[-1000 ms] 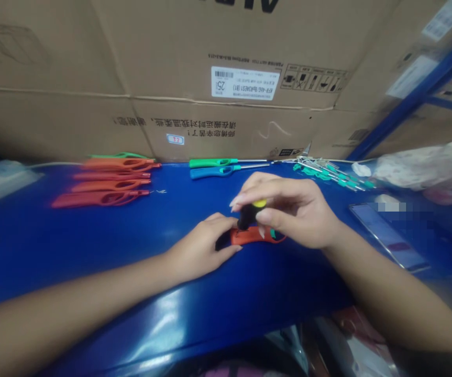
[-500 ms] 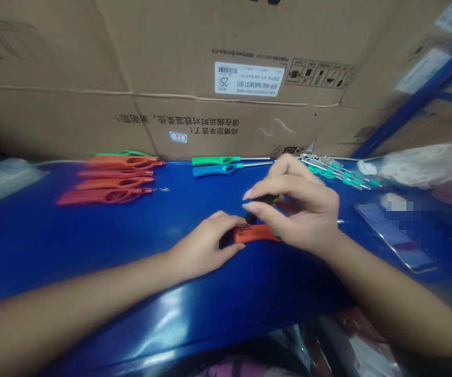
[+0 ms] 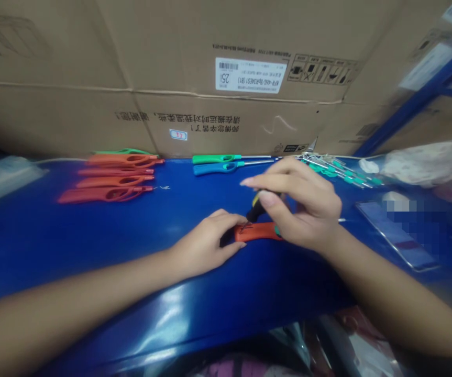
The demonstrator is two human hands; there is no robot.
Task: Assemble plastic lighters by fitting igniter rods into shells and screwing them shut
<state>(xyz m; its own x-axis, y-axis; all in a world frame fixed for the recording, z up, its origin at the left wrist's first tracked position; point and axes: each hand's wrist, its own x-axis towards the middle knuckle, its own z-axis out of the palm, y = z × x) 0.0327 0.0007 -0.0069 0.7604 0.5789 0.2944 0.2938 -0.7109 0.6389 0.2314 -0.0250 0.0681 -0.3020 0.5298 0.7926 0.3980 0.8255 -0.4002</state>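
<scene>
My left hand (image 3: 212, 238) grips the butt end of an orange long-nosed lighter (image 3: 259, 231) lying on the blue table, thumb on the near side and fingers on the far side. In my right hand (image 3: 302, 207) is a small screwdriver (image 3: 256, 209) with a black and yellow handle, pinched between thumb and fingers. Its thin shaft slants down to the lighter's body near my left fingertips; whether the tip sits in a screw is too small to tell. My right hand hides the lighter's front part, though a bit of metal tube shows past the wrist.
Orange and red lighter bodies (image 3: 113, 181) lie stacked at left. A green lighter (image 3: 213, 159) and a blue lighter (image 3: 215, 168) rest behind my hands. Several metal tubes with teal parts (image 3: 338, 170) are heaped back right, near a phone (image 3: 396, 235). A large cardboard box (image 3: 171, 63) walls the back.
My right fingers have shifted around the screwdriver handle, and more of its black and yellow grip now shows. My left hand and the orange lighter have stayed in place.
</scene>
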